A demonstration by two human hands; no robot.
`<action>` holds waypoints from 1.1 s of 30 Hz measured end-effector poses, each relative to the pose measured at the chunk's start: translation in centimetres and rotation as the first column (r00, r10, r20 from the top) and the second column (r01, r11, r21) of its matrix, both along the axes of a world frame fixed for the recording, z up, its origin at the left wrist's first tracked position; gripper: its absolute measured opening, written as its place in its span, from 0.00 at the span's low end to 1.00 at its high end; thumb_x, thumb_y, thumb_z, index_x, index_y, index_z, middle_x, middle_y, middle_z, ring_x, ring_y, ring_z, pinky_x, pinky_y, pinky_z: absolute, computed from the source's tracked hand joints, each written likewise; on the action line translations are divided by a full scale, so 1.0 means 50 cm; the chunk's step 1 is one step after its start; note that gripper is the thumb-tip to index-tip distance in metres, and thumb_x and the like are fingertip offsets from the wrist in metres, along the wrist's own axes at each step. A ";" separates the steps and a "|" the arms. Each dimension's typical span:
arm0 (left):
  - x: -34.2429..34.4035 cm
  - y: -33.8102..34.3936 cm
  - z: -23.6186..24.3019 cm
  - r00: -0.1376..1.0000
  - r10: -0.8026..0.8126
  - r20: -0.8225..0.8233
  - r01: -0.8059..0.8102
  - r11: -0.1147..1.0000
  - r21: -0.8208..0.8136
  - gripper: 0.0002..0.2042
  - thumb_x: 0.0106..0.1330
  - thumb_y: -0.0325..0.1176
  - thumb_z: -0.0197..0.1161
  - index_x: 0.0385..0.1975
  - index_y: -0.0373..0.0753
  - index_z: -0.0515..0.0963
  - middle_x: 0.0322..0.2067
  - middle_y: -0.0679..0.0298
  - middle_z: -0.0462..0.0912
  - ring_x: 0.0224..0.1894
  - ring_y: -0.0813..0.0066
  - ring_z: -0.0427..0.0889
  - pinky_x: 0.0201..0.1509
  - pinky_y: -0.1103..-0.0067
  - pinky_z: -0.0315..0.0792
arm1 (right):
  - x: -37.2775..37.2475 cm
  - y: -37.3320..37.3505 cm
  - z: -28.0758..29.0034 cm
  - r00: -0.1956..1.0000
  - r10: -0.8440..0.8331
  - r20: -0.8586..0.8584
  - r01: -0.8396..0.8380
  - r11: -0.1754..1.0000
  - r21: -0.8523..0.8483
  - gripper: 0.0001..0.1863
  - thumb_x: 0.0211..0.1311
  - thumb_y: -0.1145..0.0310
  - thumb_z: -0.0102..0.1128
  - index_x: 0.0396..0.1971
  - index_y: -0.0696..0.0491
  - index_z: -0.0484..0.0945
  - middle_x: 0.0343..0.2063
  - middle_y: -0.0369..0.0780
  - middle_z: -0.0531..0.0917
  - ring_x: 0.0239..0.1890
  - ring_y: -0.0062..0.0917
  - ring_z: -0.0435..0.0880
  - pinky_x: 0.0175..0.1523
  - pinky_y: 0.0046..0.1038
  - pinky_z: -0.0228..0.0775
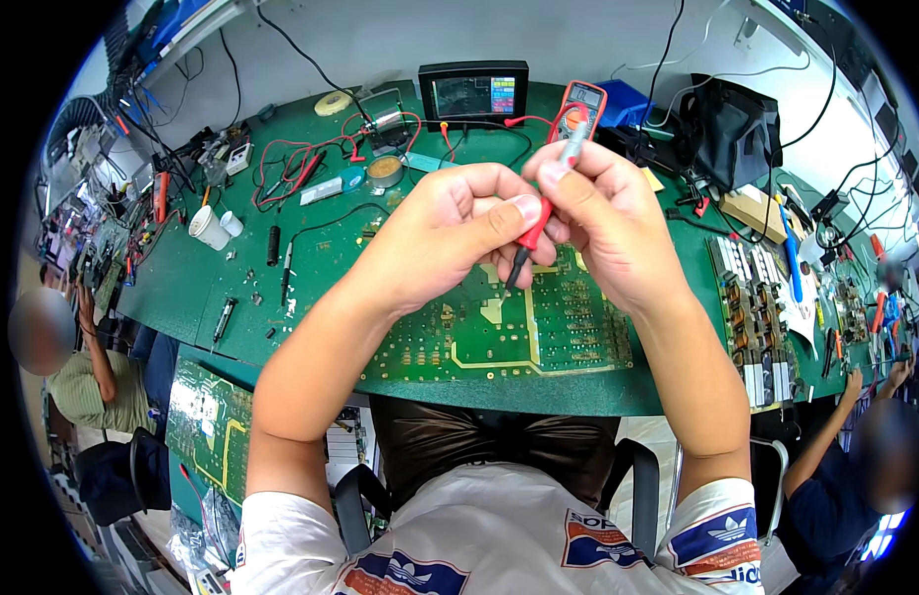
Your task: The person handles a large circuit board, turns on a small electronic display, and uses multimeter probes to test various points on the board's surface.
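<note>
Red probe [536, 229], L hand [469, 233] gripping; R hand [608, 213] pinching pale tube [575, 142]; shirt [489, 516] w/ lettering.

My feed loses the middle of the red-and-black probe [534, 234] behind the fingers of the left hand [469, 223] and right hand [603, 213], and I cannot tell whether the blurred pale rod [575, 146] above belongs to it. Both hands also hide the upper part of the green circuit board [489, 347] from me. I find the multimeter's [578, 111] readout too small to read, while the right-hand co-worker [826, 501] has a blurred head.
</note>
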State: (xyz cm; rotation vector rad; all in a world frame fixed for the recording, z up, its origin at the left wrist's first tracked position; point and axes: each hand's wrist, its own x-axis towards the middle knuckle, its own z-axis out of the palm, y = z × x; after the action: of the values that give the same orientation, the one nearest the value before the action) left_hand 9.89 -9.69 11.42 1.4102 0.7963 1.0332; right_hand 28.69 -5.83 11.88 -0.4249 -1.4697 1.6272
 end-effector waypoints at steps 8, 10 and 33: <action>0.046 -0.081 -0.056 0.949 0.251 0.192 -0.282 0.947 0.153 0.13 0.76 0.35 0.54 0.46 0.30 0.77 0.37 0.60 0.84 0.36 0.77 0.81 0.42 0.80 0.76 | 0.056 -0.063 -0.080 0.943 -0.200 -0.267 0.145 0.966 -0.214 0.11 0.75 0.61 0.50 0.38 0.53 0.70 0.26 0.33 0.69 0.29 0.24 0.76 0.37 0.26 0.73; 0.052 -0.087 -0.076 0.953 0.210 0.218 -0.240 0.963 0.124 0.12 0.75 0.33 0.54 0.47 0.28 0.76 0.39 0.59 0.83 0.40 0.75 0.82 0.46 0.78 0.78 | 0.074 -0.060 -0.104 0.904 -0.208 -0.373 0.133 0.967 -0.218 0.10 0.75 0.61 0.52 0.40 0.53 0.72 0.26 0.33 0.71 0.31 0.24 0.78 0.40 0.29 0.76; 0.067 -0.181 -0.183 0.864 0.340 0.371 -0.340 0.938 -0.067 0.07 0.61 0.15 0.64 0.36 0.29 0.74 0.34 0.51 0.82 0.36 0.64 0.86 0.45 0.67 0.83 | 0.031 -0.162 -0.221 0.902 -0.136 -0.410 0.040 0.972 -0.233 0.12 0.71 0.71 0.54 0.48 0.61 0.70 0.37 0.49 0.80 0.47 0.45 0.84 0.47 0.48 0.83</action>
State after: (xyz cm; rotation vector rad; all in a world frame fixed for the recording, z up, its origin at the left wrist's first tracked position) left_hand 13.25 -18.74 2.30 1.0373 0.7688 1.5257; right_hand 30.23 -13.94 0.81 -0.2331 -0.9369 1.6862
